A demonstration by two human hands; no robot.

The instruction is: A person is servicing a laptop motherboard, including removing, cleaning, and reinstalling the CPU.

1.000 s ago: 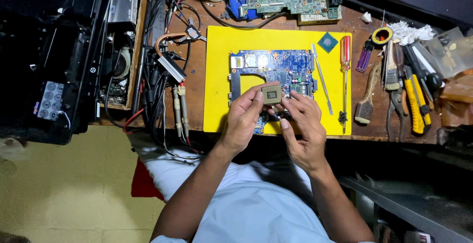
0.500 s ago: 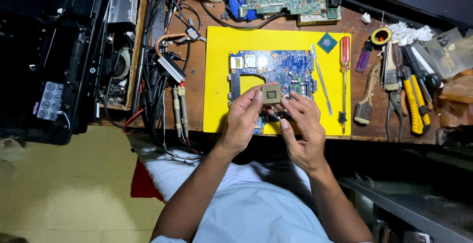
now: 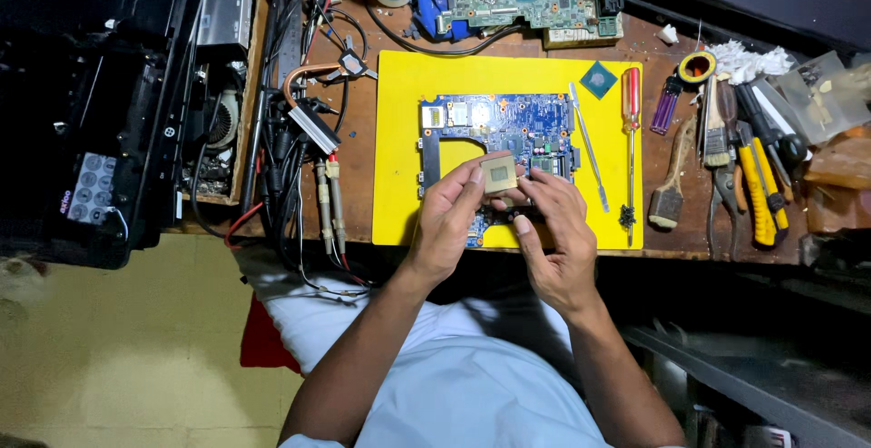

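Plainly, both hands' fingers point(image 3: 475, 178) clamp the square chip point(image 3: 498, 175) at its edges above the blue board point(image 3: 494, 122).

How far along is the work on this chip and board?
Done: the blue board lies bare on the yellow mat. In hand: left hand and right hand hold a square chip above it. Left: the chip is not yet seated on the board.

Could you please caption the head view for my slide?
Both hands, left hand and right hand, hold a chip above a blue board on a yellow mat.
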